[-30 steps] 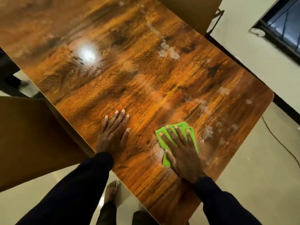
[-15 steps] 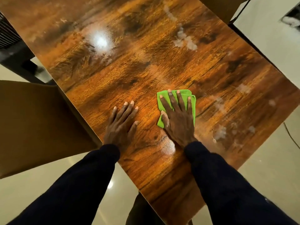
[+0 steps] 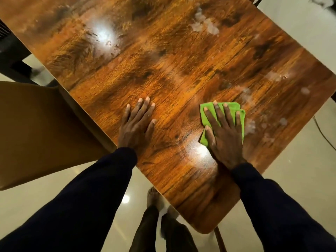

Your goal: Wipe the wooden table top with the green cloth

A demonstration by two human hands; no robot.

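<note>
A glossy wooden table top (image 3: 172,70) fills most of the head view, with whitish smears (image 3: 205,26) at the far side and along the right edge. A folded green cloth (image 3: 207,113) lies flat on the wood near the right edge. My right hand (image 3: 223,135) presses down on it with fingers spread, covering most of it. My left hand (image 3: 136,126) rests flat on the bare wood near the left edge, fingers apart, holding nothing.
A brown chair back or panel (image 3: 36,133) stands against the table's left edge. Pale glossy floor (image 3: 300,170) lies to the right and below, with a thin cable (image 3: 323,133) on it. My legs and a bare foot (image 3: 154,199) show beside the near corner.
My right hand has slid the green cloth to the right, toward the smears by the right edge. My left hand has stayed flat in place.
</note>
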